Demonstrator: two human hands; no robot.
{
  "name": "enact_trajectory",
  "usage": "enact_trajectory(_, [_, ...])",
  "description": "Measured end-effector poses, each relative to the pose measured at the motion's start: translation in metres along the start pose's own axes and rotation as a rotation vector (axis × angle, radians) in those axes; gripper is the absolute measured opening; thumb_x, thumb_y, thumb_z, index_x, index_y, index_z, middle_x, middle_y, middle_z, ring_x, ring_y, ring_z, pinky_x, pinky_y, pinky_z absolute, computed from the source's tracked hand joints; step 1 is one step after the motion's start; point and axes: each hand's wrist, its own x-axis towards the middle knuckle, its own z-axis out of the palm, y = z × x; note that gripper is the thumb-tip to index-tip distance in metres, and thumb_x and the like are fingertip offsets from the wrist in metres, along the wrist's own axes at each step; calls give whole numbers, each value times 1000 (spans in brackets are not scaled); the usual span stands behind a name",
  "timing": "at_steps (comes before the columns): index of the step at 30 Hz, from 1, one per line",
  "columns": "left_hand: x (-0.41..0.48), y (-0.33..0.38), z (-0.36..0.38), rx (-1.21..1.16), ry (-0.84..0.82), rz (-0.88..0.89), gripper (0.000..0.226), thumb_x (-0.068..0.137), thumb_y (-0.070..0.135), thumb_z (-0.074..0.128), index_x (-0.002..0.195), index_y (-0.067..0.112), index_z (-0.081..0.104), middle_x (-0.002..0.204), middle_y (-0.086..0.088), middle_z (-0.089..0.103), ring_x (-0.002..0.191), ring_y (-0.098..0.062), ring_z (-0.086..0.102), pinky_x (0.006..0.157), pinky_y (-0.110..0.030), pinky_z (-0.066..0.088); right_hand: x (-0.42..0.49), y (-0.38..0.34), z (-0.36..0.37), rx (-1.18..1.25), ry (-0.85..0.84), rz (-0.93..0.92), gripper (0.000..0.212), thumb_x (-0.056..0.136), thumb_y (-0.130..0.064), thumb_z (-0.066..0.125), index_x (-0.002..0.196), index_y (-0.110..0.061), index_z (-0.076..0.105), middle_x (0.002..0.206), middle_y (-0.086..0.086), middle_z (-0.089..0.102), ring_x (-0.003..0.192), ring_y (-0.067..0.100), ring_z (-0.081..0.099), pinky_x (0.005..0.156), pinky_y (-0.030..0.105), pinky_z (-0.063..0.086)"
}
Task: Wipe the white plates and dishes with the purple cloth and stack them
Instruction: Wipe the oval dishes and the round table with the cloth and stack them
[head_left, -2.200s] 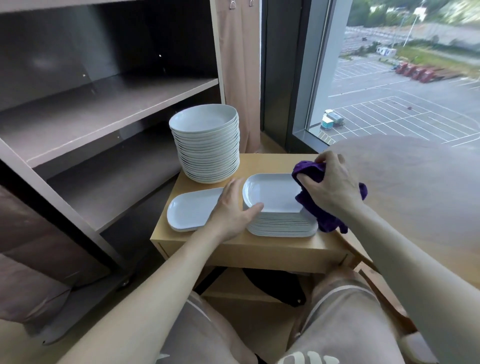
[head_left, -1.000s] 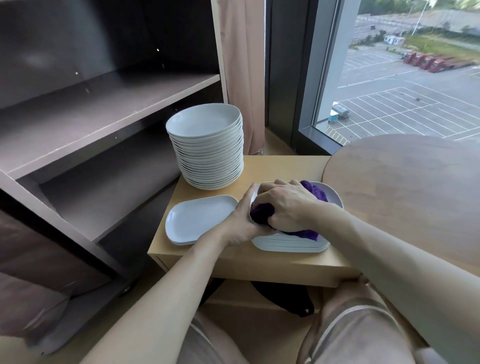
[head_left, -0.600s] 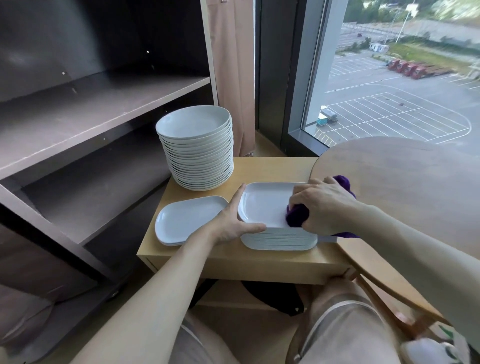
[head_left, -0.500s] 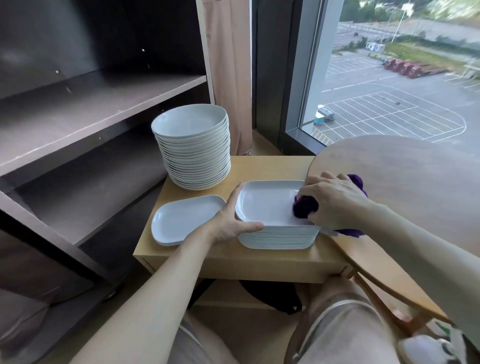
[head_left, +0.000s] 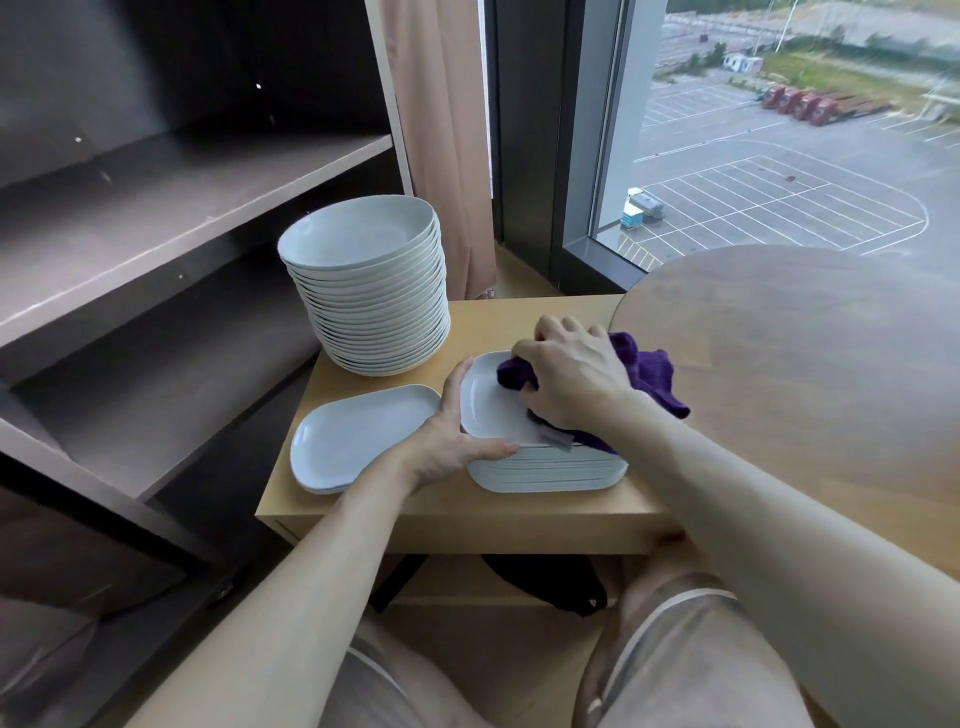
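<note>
A right hand (head_left: 571, 384), fingers curled round a bunched purple cloth (head_left: 649, 371), presses it onto the top dish (head_left: 488, 410) of a rectangular white stack (head_left: 545, 473) on a wooden surface (head_left: 519, 322). The left hand (head_left: 447, 447) braces the stack's near-left corner, thumb and forefinger spread. A lone dish (head_left: 358, 436) and tall pile of round plates (head_left: 369, 291) sit alongside.

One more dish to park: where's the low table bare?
Bare: back strip of the light wooden table, between the stack of round white bowls and the round brown tabletop. Crowded: front, with flat white plates and stacked rectangular dishes.
</note>
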Motion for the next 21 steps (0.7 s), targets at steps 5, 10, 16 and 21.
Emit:
enact_trajectory(5, [-1, 3, 4, -1, 41, 70, 107, 81, 12, 87, 157, 31, 14, 144, 14, 50, 131, -3, 51, 94, -11, 46, 8, -43, 5, 126, -20, -68, 34, 89, -48, 51, 110, -29, 69, 106, 2, 56, 101, 24, 49, 86, 43, 37])
enact_trajectory(10, [-3, 2, 6, -27, 76, 87, 114, 76, 7, 89, 160, 32, 17, 147, 3, 54, 131, -13, 55, 107, -32, 50, -2, -48, 3, 282, -29, -94, 44, 98, -56, 39, 83, -28, 70, 93, -7, 58, 93, 17, 50, 81, 39, 31])
enact_trajectory(16, [-7, 3, 1, -13, 57, 33, 125, 72, 30, 93, 158, 55, 5, 157, 13, 39, 139, -7, 42, 112, -28, 40, -13, -37, -5, 175, -73, -169, 32, 96, -49, 49, 94, -27, 72, 100, -9, 59, 97, 15, 48, 90, 40, 39])
enact_trajectory(21, [-7, 2, 1, -12, 74, 25, 125, 66, 48, 94, 157, 57, 8, 155, 18, 31, 144, -11, 35, 121, -40, 34, -38, -3, -6, 87, 5, -111, 31, 91, -52, 46, 78, -30, 63, 82, -10, 50, 86, 15, 46, 78, 35, 31])
